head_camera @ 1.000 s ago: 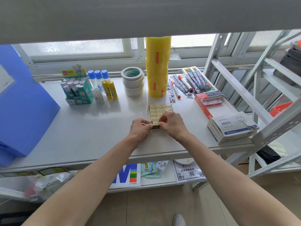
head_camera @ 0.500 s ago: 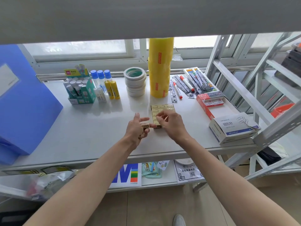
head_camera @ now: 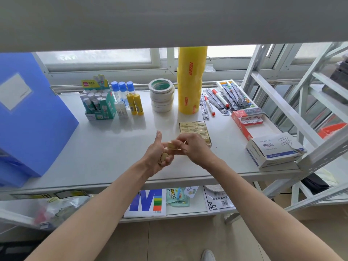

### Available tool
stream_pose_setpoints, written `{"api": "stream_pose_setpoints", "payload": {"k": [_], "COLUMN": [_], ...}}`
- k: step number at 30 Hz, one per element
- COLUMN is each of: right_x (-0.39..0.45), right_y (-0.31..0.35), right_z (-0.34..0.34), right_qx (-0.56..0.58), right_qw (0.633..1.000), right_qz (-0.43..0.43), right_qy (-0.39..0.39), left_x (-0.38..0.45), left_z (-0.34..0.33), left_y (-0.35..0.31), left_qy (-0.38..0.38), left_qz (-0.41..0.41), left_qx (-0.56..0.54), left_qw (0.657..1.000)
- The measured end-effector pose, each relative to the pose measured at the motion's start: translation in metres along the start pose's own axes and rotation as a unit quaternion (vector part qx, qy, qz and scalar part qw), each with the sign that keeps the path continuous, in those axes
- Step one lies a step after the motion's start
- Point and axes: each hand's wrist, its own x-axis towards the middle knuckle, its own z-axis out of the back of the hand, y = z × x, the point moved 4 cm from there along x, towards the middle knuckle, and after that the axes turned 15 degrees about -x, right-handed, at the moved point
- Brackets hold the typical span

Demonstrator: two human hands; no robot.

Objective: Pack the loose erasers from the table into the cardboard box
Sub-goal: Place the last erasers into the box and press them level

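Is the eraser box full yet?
Nearly full. The cardboard box shows packed rows of erasers, but its near end hides behind the right hand, which pinches another eraser.

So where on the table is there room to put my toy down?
Bare table lies between the blue folder and the hands, in front of the glue box. A smaller patch sits between the eraser box and the red box. The back edge is crowded.

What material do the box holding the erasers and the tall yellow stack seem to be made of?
Box: seemingly thin matte cardboard, judging by its tan wall edge.
Yellow stack: probably rolls of glossy plastic tape; the surface shines and looks translucent against the window.
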Motion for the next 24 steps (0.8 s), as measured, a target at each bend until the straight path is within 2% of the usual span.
{"api": "stream_pose_setpoints", "payload": {"k": [6, 14, 18, 22, 24], "right_x": [0.003, -0.002, -0.007, -0.01, -0.011], "right_y": [-0.021, -0.024, -0.024, -0.027, -0.029], "right_z": [-0.001, 0.0, 0.0, 0.003, 0.004], "right_qx": [0.14, 0.265, 0.278, 0.277, 0.263], "right_qw": [0.985, 0.956, 0.955, 0.956, 0.961], "right_qz": [-0.093, -0.127, -0.102, -0.094, -0.084], "right_qy": [-0.032, -0.029, 0.005, -0.028, -0.02], "left_x": [0.001, 0.002, 0.002, 0.003, 0.005], "left_z": [0.006, 0.006, 0.005, 0.003, 0.001], "left_y": [-0.004, -0.006, -0.006, -0.004, -0.005], "left_qy": [-0.005, 0.004, -0.009, -0.02, -0.03], "left_qz": [-0.063, -0.099, -0.11, -0.11, -0.115], "left_qx": [0.081, 0.063, 0.074, 0.085, 0.095], "left_qw": [0.995, 0.993, 0.991, 0.99, 0.988]}}
